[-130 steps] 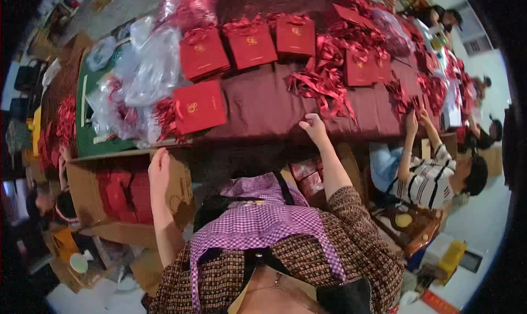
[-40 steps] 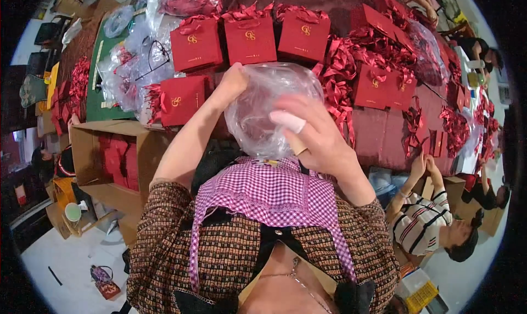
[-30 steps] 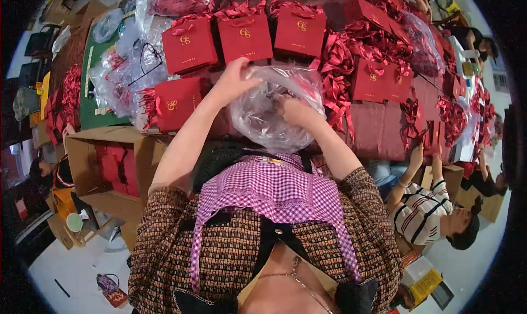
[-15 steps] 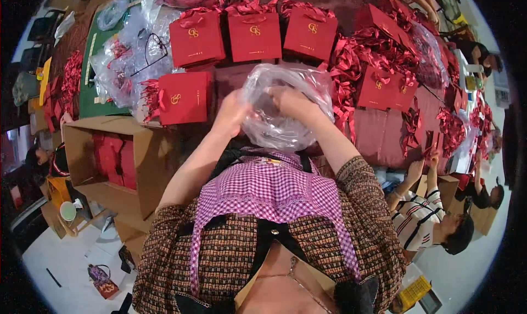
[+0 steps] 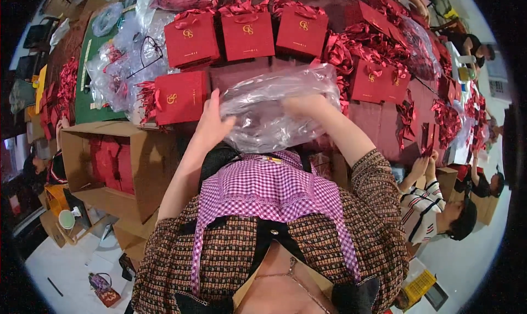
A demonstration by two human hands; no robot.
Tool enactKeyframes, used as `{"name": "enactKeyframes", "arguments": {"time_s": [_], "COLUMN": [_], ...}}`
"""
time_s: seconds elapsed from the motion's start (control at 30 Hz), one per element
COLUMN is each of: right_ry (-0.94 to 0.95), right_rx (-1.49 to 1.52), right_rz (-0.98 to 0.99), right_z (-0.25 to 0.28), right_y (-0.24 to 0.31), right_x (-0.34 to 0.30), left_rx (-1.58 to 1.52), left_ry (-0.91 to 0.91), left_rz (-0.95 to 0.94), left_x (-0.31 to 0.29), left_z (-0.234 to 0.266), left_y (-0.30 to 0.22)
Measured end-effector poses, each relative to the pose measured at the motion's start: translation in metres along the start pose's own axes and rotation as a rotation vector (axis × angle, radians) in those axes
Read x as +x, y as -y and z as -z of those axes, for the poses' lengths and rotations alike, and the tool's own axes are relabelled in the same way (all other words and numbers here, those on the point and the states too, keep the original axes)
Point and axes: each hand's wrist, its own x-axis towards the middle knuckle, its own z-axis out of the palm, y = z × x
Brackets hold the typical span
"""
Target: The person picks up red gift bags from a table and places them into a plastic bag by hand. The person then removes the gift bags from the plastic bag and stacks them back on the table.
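A clear plastic bag (image 5: pixel 269 130) lies spread wide in front of my apron, at the near edge of the table. My left hand (image 5: pixel 211 126) is at the bag's left edge, its fingers apart and the thumb stretched toward the film. On the other side, my right hand (image 5: pixel 307 106) reaches into or behind the crinkled plastic, and its fingers are hidden there. A red paper gift bag (image 5: pixel 183 98) with ribbon handles lies just left of my left hand. Beyond the plastic stand red gift bags in stacks, one (image 5: pixel 247 36) in the middle, one (image 5: pixel 302 32) to its right.
An open cardboard box (image 5: pixel 99 128) holding red bags stands at the left. Clear plastic bags (image 5: pixel 118 67) are heaped at the far left. Ribboned gift bags (image 5: pixel 379 83) pile up at the right, where a co-worker in a striped top (image 5: pixel 425 212) handles a ribboned item.
The plastic bag has widened from a round bundle into a broader spread. My left hand has moved left and its fingers have spread; my right hand has shifted slightly right.
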Motion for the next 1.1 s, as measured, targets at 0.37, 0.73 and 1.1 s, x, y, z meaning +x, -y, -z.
{"name": "enactKeyframes", "arguments": {"time_s": [0.37,0.73,1.1], "right_ry": [0.089,-0.103,-0.099], "right_rx": [-0.117,0.053,0.435], "right_rz": [0.044,0.106,-0.063], "right_z": [0.017,-0.013,0.007], "right_y": [0.040,0.041,0.029], "right_x": [0.014,-0.015,-0.014], "left_rx": [0.729,0.378,0.318], "left_ry": [0.290,-0.167,-0.040], "left_rz": [-0.326,-0.055,0.013], "left_x": [0.041,0.099,0.094], "left_z": [-0.018,-0.037,-0.043], "left_y": [-0.043,0.010,0.015]}}
